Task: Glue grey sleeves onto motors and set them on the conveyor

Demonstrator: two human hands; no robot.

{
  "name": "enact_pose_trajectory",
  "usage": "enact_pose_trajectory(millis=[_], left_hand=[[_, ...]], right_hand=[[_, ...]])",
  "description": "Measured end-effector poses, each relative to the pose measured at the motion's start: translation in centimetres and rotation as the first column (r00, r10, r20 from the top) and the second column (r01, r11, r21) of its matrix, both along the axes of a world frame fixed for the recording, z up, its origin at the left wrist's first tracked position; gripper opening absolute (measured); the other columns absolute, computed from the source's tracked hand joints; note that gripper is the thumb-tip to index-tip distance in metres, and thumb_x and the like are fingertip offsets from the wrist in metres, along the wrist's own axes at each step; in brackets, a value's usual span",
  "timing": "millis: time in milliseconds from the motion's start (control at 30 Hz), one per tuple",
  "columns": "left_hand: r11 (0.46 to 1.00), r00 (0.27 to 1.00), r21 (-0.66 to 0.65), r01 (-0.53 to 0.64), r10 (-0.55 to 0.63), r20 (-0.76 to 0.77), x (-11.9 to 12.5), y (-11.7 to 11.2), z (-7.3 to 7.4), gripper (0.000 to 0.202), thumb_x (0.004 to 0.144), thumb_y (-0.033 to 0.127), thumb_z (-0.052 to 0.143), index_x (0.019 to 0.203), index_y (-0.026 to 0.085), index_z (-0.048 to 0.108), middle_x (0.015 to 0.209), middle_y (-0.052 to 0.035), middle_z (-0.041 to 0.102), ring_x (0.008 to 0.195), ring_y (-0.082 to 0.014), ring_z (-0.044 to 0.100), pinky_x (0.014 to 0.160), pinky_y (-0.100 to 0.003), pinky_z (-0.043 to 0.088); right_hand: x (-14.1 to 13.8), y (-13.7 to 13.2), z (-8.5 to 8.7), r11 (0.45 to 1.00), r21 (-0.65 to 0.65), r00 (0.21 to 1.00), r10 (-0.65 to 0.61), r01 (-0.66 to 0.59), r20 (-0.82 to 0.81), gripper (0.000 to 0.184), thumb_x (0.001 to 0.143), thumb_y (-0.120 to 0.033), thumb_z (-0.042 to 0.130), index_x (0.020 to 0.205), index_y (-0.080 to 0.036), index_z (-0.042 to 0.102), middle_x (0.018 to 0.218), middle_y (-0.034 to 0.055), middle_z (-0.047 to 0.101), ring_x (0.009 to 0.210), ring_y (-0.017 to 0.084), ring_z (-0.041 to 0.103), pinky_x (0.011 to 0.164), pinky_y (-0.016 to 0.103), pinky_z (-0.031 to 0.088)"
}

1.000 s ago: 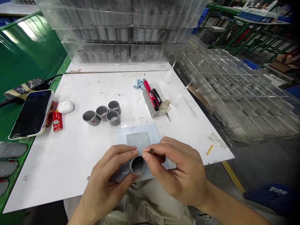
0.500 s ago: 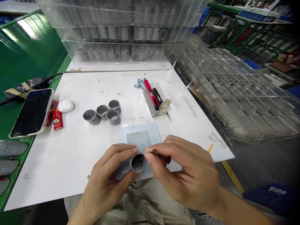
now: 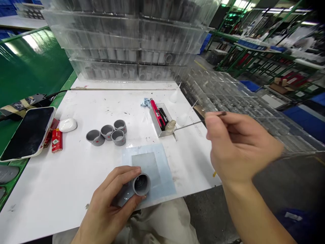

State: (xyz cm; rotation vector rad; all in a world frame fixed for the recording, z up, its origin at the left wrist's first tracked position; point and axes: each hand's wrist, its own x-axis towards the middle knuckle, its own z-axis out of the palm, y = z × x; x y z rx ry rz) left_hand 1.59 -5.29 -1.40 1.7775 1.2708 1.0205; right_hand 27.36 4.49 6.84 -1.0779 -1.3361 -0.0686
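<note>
My left hand [image 3: 111, 203] grips a short grey plastic pipe coupling [image 3: 141, 184] near the table's front edge, with its open end facing up and toward me. The coupling lies over a pale blue mat [image 3: 162, 179] with a grey square patch on it. My right hand [image 3: 240, 145] is raised off the table's right side, well apart from the coupling. Its fingers pinch a thin metal rod [image 3: 189, 125] with a dark end. The rod's long end points left toward a small glass bottle [image 3: 170, 126] and does not visibly touch it.
Several grey pipe rings [image 3: 107, 133] stand on the white table [image 3: 76, 179]. A clear box [image 3: 157, 122] holds a red tool. A phone [image 3: 27, 134], white mouse [image 3: 67, 125] and red packet [image 3: 57, 140] lie left. Stacked clear trays [image 3: 114, 44] of grey fittings stand behind.
My right hand has moved up and to the right, away from the coupling, carrying the thin rod. My left hand still grips the coupling. The whole view has tilted slightly.
</note>
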Motion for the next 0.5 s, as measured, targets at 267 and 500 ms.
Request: enact_pose_trajectory(millis=[267,500], left_hand=[[0.99,0.983,0.008,-0.14,0.14,-0.122,0.6,0.1,1.7,0.036,0.099,0.04,0.072,0.134,0.043,0.066,0.13,-0.0005,0.072,0.111,-0.0242,0.072,0.085,-0.032,0.067],[0.989,0.883,0.122,-0.081,0.128,-0.451,-2.0,-0.5,3.0,0.049,0.102,0.044,0.069,0.149,0.039,0.057,0.117,-0.0049,0.076,0.108,-0.0311,0.072,0.087,-0.043,0.065]], right_hand=[[1.5,4.5,-1.4,0.987,-0.159,0.962,0.021,0.024,0.272,0.014,0.097,-0.031,0.074,0.09,-0.021,0.079,0.066,-0.0018,0.067,0.058,0.014,0.059,0.061,0.03,0.046],[2.5,2.4,-3.2,0.909,-0.415,0.947,0.11,0.027,0.302,0.023,0.096,-0.04,0.076,0.106,-0.02,0.083,0.065,-0.0041,0.066,0.054,0.013,0.056,0.061,0.029,0.045]])
